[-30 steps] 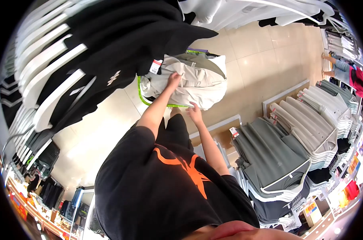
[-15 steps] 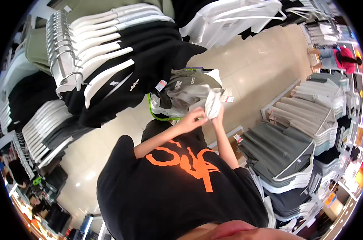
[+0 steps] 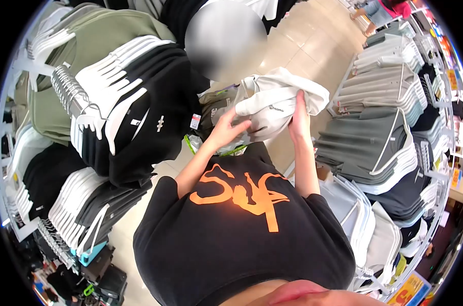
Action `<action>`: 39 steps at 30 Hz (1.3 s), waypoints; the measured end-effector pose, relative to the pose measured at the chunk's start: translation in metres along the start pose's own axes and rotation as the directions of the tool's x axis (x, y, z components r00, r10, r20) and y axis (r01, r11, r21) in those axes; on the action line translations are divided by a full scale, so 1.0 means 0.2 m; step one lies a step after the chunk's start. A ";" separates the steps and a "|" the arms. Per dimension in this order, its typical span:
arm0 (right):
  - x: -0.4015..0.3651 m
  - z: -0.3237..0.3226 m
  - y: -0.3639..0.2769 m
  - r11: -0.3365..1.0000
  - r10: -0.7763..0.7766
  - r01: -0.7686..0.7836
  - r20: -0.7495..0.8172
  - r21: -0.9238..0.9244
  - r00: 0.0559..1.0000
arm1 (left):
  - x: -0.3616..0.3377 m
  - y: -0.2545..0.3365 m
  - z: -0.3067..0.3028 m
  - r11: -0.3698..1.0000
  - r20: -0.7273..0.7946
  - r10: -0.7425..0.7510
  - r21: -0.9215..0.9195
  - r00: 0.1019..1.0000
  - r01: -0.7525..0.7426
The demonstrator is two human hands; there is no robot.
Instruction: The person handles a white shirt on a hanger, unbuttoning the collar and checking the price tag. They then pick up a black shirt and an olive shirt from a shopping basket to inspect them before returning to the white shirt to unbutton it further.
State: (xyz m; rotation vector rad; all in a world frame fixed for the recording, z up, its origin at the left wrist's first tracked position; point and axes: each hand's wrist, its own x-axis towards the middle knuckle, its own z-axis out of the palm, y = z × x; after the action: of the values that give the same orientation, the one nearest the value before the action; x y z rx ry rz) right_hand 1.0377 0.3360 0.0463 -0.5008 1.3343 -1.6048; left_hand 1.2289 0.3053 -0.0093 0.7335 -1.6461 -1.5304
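Observation:
Both my hands hold a white garment (image 3: 280, 99) in front of my chest. My left hand (image 3: 225, 130) grips its lower left part, fingers curled into the fabric. My right hand (image 3: 298, 115) holds the right side, palm against the cloth. Just below the garment sits a green-rimmed basket (image 3: 190, 145) with grey clothes (image 3: 217, 102) in it, partly hidden by my hands. I wear a black T-shirt with an orange print (image 3: 246, 191).
A rack of black and white tops on hangers (image 3: 129, 112) with a price tag (image 3: 195, 121) stands close on the left. Grey and white tops (image 3: 374, 132) hang on the right. Another person (image 3: 382, 7) stands far off on the tiled floor (image 3: 313, 46).
My hands have risen from the basket with the white garment, which is now bunched larger between them. The view has swung, bringing the left rack closer.

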 end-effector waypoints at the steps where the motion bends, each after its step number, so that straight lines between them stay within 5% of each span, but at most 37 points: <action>1: -0.01 -0.02 0.00 1.000 -0.003 0.003 0.010 0.019 1.000 | 0.01 -0.02 0.00 0.998 -0.003 -0.011 -0.067 1.000 0.011; 4: -0.07 -0.02 -0.04 1.000 -0.014 0.015 -0.028 0.025 1.000 | 0.01 0.00 -0.01 0.930 -0.087 -0.221 -0.320 0.971 0.183; 6: -0.10 -0.04 -0.05 0.998 -0.010 0.004 -0.103 -0.057 0.995 | 0.03 0.11 0.00 0.833 -0.144 -0.171 -0.549 0.975 0.065; 8: -0.12 -0.10 -0.03 0.977 0.001 -0.045 -0.208 -0.206 0.978 | 0.03 0.24 -0.01 0.894 -0.128 -0.038 -0.447 0.991 -0.024; 10: -0.15 -0.20 0.01 0.938 -0.080 0.035 -0.116 -0.346 0.990 | 0.05 0.36 0.00 0.950 -0.094 0.132 -0.274 0.987 -0.153; 11: -0.16 -0.23 0.03 0.908 -0.116 0.079 -0.066 -0.412 0.991 | 0.06 0.26 -0.03 0.931 -0.030 0.365 -0.006 0.930 -0.365; 13: -0.27 -0.18 -0.01 0.770 -0.325 0.150 -0.180 -0.620 0.928 | 0.05 0.34 0.02 0.966 0.086 0.259 -0.041 0.962 -0.256; 15: -0.34 -0.15 -0.02 0.529 -0.634 0.301 -0.133 -0.794 0.762 | 0.06 0.36 0.07 0.900 0.264 0.380 0.115 0.886 -0.420; 18: -0.42 -0.18 -0.04 0.661 -0.449 0.532 0.289 -0.530 0.845 | 0.00 0.41 0.21 0.875 0.371 0.361 0.183 0.856 -0.448; 20: -0.42 -0.21 -0.04 0.909 -0.096 0.283 0.507 -0.306 0.857 | -0.02 0.40 0.20 0.885 0.471 0.284 0.207 0.835 -0.417; 25: -0.38 -0.34 0.20 0.928 0.099 0.154 0.623 -0.339 0.776 | -0.05 0.39 0.16 0.870 0.585 0.235 0.229 0.777 -0.436; 30: -0.40 -0.40 0.25 0.962 0.216 0.010 0.782 -0.274 0.584 | -0.06 0.43 0.15 0.940 0.639 0.222 0.060 0.737 -0.335; 33: -0.41 -0.44 0.27 0.890 0.436 -0.122 0.741 -0.440 0.511 | -0.04 0.39 0.14 0.931 0.681 0.187 0.107 0.708 -0.349; 37: -0.41 -0.51 0.31 0.883 0.468 -0.241 0.739 -0.402 0.485 | -0.01 0.38 0.24 0.940 0.649 0.241 0.027 0.722 -0.339; 39: -0.43 -0.56 0.26 0.914 0.402 -0.208 0.728 -0.347 0.555 | 0.03 0.40 0.30 0.946 0.654 0.246 -0.001 0.715 -0.325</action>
State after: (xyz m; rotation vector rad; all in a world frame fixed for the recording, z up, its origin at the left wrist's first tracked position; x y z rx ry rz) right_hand 1.0095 0.4705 -0.0159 -0.9294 0.8253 -0.7455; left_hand 1.1818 0.3429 0.0705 -0.0521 -2.2436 -1.5531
